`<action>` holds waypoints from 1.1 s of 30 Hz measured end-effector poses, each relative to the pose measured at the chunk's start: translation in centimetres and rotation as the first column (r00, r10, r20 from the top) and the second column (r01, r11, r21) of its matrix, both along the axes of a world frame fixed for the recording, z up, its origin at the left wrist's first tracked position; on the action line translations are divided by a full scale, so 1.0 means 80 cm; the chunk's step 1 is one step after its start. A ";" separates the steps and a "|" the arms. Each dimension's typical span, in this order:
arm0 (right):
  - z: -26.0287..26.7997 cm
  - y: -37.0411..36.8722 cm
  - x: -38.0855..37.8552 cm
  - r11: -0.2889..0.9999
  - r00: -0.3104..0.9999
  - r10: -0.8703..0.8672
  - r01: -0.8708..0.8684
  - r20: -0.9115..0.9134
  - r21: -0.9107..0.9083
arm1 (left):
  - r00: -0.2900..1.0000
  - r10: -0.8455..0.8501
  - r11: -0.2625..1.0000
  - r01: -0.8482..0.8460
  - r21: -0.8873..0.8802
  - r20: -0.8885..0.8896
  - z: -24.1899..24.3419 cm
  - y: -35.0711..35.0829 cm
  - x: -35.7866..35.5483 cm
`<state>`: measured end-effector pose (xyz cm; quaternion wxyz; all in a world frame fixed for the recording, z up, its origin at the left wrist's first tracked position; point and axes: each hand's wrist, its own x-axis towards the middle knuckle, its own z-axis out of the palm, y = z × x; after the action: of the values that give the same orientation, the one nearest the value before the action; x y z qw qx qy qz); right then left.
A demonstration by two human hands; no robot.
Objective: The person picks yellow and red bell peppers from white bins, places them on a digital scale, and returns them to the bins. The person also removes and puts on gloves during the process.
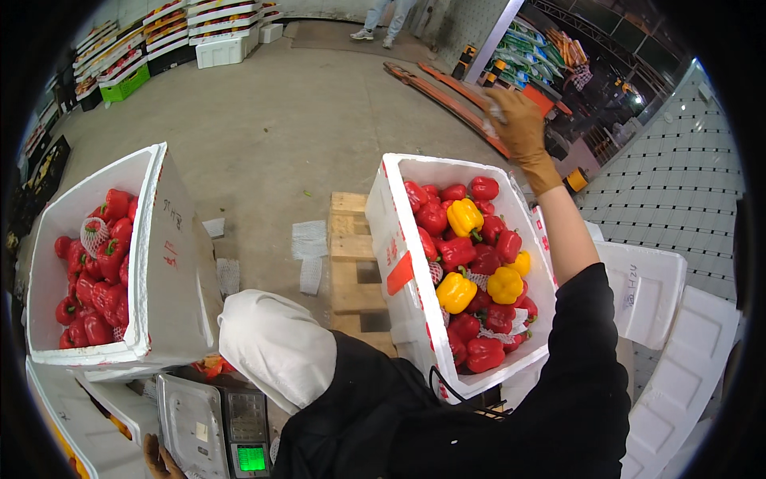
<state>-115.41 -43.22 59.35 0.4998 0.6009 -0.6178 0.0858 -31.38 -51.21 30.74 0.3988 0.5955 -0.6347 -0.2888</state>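
My right hand [519,129], in a brown glove, is raised beyond the far right corner of a white foam box [400,239]. A pale, blurred item, apparently foam netting [494,115], is in its fingers. Inside that box lie red bell peppers [458,251] and several yellow bell peppers [456,292], some in foam nets. My left hand [160,460], also gloved, shows only partly at the bottom edge, beside the steel plate of a digital scale [190,419]; whatever it may hold is hidden. Another foam box [179,239] at left contains red peppers [96,281], one netted.
A wooden pallet [350,251] lies beside the right box. Loose foam nets [309,239] are on the floor. An orange pallet jack [446,105] stands beyond. Foam lids [682,383] lie at right. Stacked produce boxes [224,27] and a person's legs [383,21] are at the back.
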 end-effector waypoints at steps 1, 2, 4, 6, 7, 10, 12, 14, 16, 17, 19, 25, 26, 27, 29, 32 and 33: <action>-0.008 0.035 -0.032 0.965 0.963 -0.257 0.252 0.083 0.067 | 0.999 0.007 1.000 -0.008 0.021 0.032 0.014 0.005 -0.012; -0.014 0.084 -0.072 0.878 0.882 -0.468 0.458 0.056 0.140 | 0.998 0.004 0.999 -0.007 0.045 0.058 0.029 0.010 -0.030; -0.045 0.174 -0.121 0.601 0.612 -0.791 0.766 0.029 0.229 | 0.995 0.030 0.996 -0.037 0.078 0.096 0.045 0.019 -0.044; -0.063 0.221 -0.122 0.143 0.099 -0.989 0.824 0.109 0.548 | 0.990 0.084 0.992 -0.094 0.086 0.110 0.056 0.026 -0.053; -0.069 0.229 -0.110 0.083 0.012 -0.993 0.784 0.119 0.615 | 0.980 0.101 0.989 -0.117 0.091 0.170 0.066 0.031 -0.060; -0.079 0.259 -0.089 0.044 -0.090 -0.984 0.711 0.153 0.702 | 0.973 0.120 0.986 -0.140 0.090 0.199 0.081 0.045 -0.068; -0.091 0.265 -0.088 0.107 -0.036 -0.983 0.694 0.183 0.712 | 0.989 0.120 0.987 -0.129 0.093 0.091 0.056 0.044 -0.052; -0.103 0.264 -0.110 0.224 0.096 -0.973 0.619 0.211 0.753 | 0.993 0.090 0.990 -0.098 0.104 0.073 0.054 0.041 -0.058; -0.107 0.229 -0.111 0.437 0.356 -0.893 0.540 0.275 0.720 | 0.992 0.058 0.993 -0.069 0.096 0.113 0.055 0.037 -0.064; -0.103 0.180 -0.083 0.600 0.477 -0.791 0.481 0.384 0.639 | 0.993 0.076 0.994 -0.083 0.076 0.090 0.059 0.037 -0.060; -0.078 0.077 -0.019 0.705 0.634 -0.664 0.355 0.397 0.614 | 0.994 0.101 0.992 -0.105 0.077 0.052 0.049 0.035 -0.054; -0.062 -0.179 0.240 0.816 0.822 0.078 -0.378 0.565 0.437 | 0.993 0.068 0.995 -0.074 -0.060 -0.099 0.035 0.029 -0.048; -0.062 -0.205 0.280 0.765 0.804 0.186 -0.479 0.565 0.430 | 0.997 0.063 0.997 -0.065 -0.042 -0.043 0.053 0.028 -0.060; -0.075 -0.241 0.323 0.720 0.771 0.317 -0.575 0.552 0.390 | 0.995 0.101 0.992 -0.102 -0.077 -0.012 0.057 0.033 -0.057; -0.103 -0.309 0.398 0.627 0.693 0.531 -0.709 0.488 0.324 | 0.992 0.123 0.986 -0.120 -0.112 0.016 0.065 0.037 -0.053; -0.135 -0.398 0.489 0.525 0.609 0.524 -0.782 0.595 0.337 | 0.983 0.127 0.976 -0.100 -0.192 0.130 0.084 0.042 -0.051; -0.143 -0.420 0.518 0.490 0.603 0.415 -0.779 0.682 0.391 | 0.983 0.131 0.972 -0.102 -0.210 0.129 0.086 0.042 -0.051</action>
<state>-73.98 -76.84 47.94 0.0091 0.8722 -0.4504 0.1906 -35.46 -47.87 37.66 0.4274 0.6072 -0.6514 -0.1559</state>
